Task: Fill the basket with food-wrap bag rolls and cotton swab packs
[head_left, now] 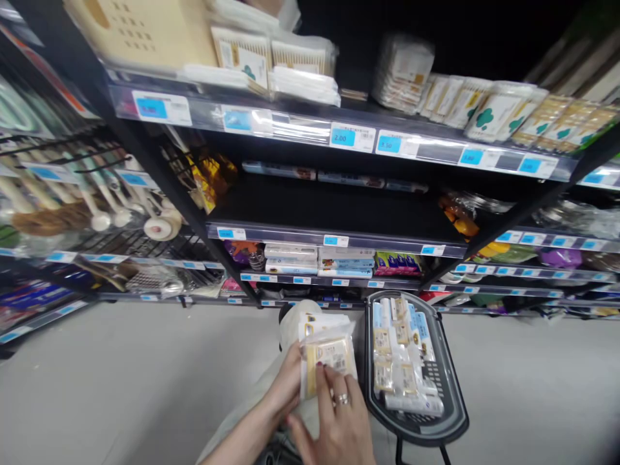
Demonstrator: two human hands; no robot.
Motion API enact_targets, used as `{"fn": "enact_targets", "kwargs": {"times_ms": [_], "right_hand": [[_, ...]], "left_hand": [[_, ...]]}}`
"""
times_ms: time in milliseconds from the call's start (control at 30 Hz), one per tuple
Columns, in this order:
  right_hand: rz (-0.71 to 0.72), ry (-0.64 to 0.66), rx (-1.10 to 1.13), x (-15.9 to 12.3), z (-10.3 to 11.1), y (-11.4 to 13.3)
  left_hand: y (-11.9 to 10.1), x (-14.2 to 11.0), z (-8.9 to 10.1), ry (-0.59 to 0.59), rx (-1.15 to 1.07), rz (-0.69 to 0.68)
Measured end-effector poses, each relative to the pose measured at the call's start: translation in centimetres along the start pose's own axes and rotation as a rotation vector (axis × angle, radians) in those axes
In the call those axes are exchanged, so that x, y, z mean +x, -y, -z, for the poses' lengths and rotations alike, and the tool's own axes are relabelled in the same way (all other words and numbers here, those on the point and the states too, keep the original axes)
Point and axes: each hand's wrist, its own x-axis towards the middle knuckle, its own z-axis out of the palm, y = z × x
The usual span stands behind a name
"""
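My left hand (289, 374) is closed around a small bundle of flat packs, low in the middle of the view. The top pack (334, 352) is clear plastic with beige contents and a printed label; what is inside is too blurred to name for certain. Behind it a white pack (314, 323) with yellow marks sticks out. Across the top pack lie the fingertips of my right hand (339, 413), stretched out, with rings on one finger. Its thumb is held apart, near the bundle's lower edge.
A dark shopping basket (453, 400) stands on the floor to the right, holding several similar packs and white rolls (414, 405). Ahead are shelves (334, 213) with price tags; cotton swab packs (245, 55) fill parts of the top one. Kitchen utensils (101, 219) hang at left.
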Motion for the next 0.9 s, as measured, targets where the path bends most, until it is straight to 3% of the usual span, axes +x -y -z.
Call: {"fn": "enact_targets", "kwargs": {"times_ms": [100, 233, 400, 500, 600, 700, 800, 900], "right_hand": [[-0.074, 0.046, 0.109, 0.7, 1.2, -1.1], [-0.194, 0.115, 0.038, 1.5, 1.8, -3.0], [-0.15, 0.356, 0.107, 1.2, 0.7, -3.9], [-0.236, 0.569, 0.357, 0.5, 0.6, -6.1], [-0.5, 0.679, 0.438, -0.9, 1.1, -12.4], [-0.9, 0.656, 0.079, -3.3, 0.5, -21.9], [-1.083, 0.674, -0.086, -5.6, -2.2, -30.7], [-1.219, 0.737, -0.218, -7.1, -6.7, -36.2]], "left_hand": [[-0.9, -0.6, 0.6, 0.021, 0.047, 0.075], [-1.2, -0.9, 1.2, 0.107, 0.134, 0.104], [0.4, -0.3, 1.6, 0.076, 0.244, 0.166], [1.3, 0.3, 2.2, 0.091, 0.215, 0.151], [1.8, 0.8, 3.4, 0.0, 0.136, 0.196], [1.9, 1.3, 5.0, -0.138, 0.146, 0.234], [1.8, 2.1, 6.3, -0.261, 0.186, 0.257], [1.5, 3.2, 6.8, -0.318, 0.223, 0.267]]}}
